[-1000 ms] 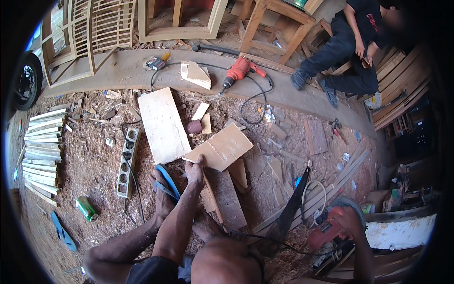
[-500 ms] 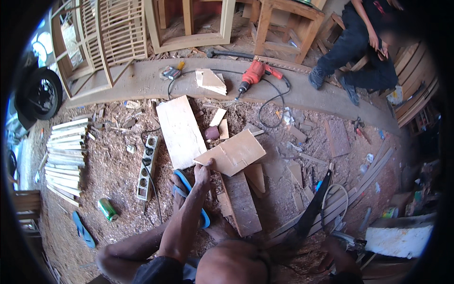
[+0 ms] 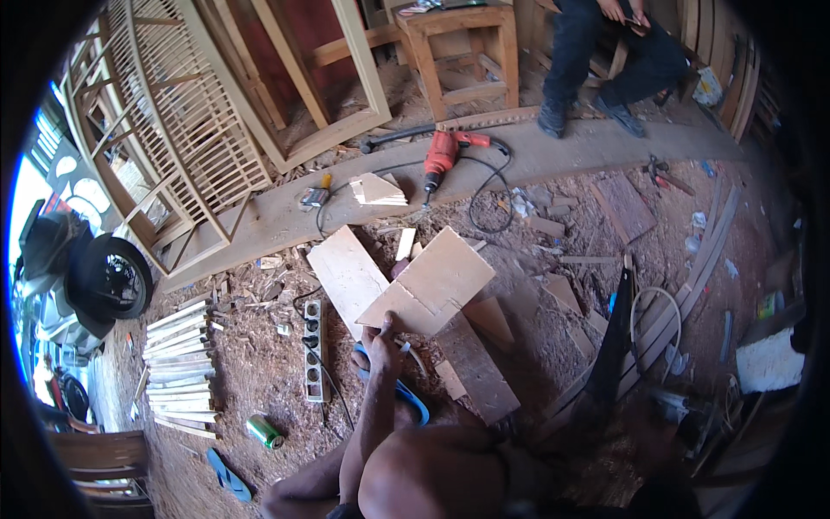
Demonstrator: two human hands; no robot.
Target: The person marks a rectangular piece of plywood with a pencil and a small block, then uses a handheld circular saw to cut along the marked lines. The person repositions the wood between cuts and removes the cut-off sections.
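My left hand (image 3: 378, 340) grips the near left corner of a thin, pale wooden board (image 3: 432, 281), thumb on top. That board is tilted across a longer pale board (image 3: 340, 264) and covers part of it. Under its near right edge lies a thick brown plank (image 3: 480, 372), with a triangular wood offcut (image 3: 489, 322) beside it. My right hand (image 3: 648, 435) is only a dim, blurred shape in the dark lower right; its fingers and anything in them cannot be made out. A blue sandal (image 3: 411, 403) is by my foot.
A red power drill (image 3: 442, 154) and stacked offcuts (image 3: 378, 189) lie on a long beam (image 3: 346, 156). Left are a power strip (image 3: 315, 350), a pile of sticks (image 3: 180, 368), a green can (image 3: 264, 432) and a loose flip-flop (image 3: 228, 474). A person (image 3: 575, 52) sits at the far right.
My view has turned, so the surroundings sit differently in the picture. My left hand still grips the board, which is tilted more steeply. My right arm has sunk deeper into shadow.
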